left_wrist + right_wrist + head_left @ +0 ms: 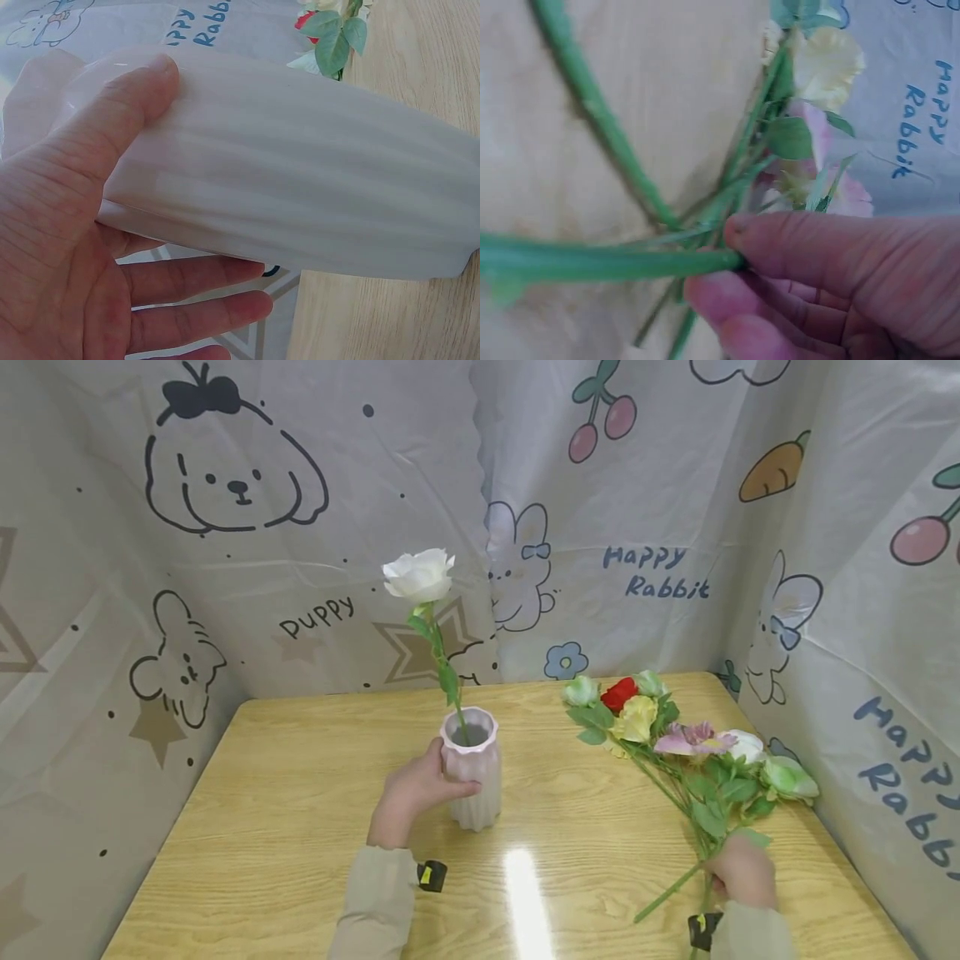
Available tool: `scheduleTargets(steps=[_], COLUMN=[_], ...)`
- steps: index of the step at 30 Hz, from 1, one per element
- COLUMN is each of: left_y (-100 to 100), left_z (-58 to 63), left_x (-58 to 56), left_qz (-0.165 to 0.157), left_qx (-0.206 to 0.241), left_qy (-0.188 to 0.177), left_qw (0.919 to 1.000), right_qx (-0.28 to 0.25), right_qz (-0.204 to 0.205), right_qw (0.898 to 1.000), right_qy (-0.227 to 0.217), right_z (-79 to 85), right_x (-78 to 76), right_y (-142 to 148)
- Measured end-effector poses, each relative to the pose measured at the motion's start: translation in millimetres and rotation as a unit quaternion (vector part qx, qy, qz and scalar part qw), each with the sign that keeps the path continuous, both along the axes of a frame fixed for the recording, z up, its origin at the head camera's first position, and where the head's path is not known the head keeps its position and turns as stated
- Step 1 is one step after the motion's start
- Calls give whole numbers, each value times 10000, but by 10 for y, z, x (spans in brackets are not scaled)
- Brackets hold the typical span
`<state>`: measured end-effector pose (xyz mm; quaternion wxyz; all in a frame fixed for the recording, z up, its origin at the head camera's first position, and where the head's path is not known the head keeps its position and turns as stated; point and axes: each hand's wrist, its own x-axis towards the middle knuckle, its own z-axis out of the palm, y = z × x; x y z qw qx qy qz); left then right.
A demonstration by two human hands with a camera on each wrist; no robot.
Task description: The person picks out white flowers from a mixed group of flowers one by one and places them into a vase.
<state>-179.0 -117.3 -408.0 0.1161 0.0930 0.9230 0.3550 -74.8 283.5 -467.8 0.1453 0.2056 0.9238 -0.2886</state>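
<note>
A pale pink fluted vase (pixel 480 793) stands upright on the table, with one white rose (pixel 418 577) leaning in its mouth. My left hand (pixel 422 787) grips the vase near its rim; in the left wrist view the thumb lies along the vase wall (pixel 300 165) and the lower fingers stretch out below. At the right, my right hand (pixel 744 870) is at the stems of a bunch of flowers. The right wrist view shows thumb and forefinger pinching a green stem (pixel 615 259); which bloom it belongs to cannot be told.
The lying bunch holds a red rose (pixel 619 695), a yellow flower (pixel 636 718), a pink-purple flower (pixel 693 739), a white one (pixel 744 747) and green-white ones (pixel 789 777). Printed cloth (pixel 360 502) hangs behind and beside the wooden table (pixel 300 793).
</note>
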Motion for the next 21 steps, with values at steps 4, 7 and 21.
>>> scheduleTargets(steps=[4, 7, 21], left_y=[-2, -6, -12], left_z=[-10, -18, -15], left_x=[-9, -15, -10], left_qz=[-7, -6, -13], left_qx=[-26, -41, -132], left_qy=[-20, -25, 26], left_qw=[10000, 10000, 9999], right_qx=[218, 419, 933], right_qz=[75, 74, 161], right_qw=[9996, 9986, 9910], right_qy=[156, 301, 944], right_z=[111, 192, 500], right_x=[1, -8, -140], right_y=[7, 8, -115])
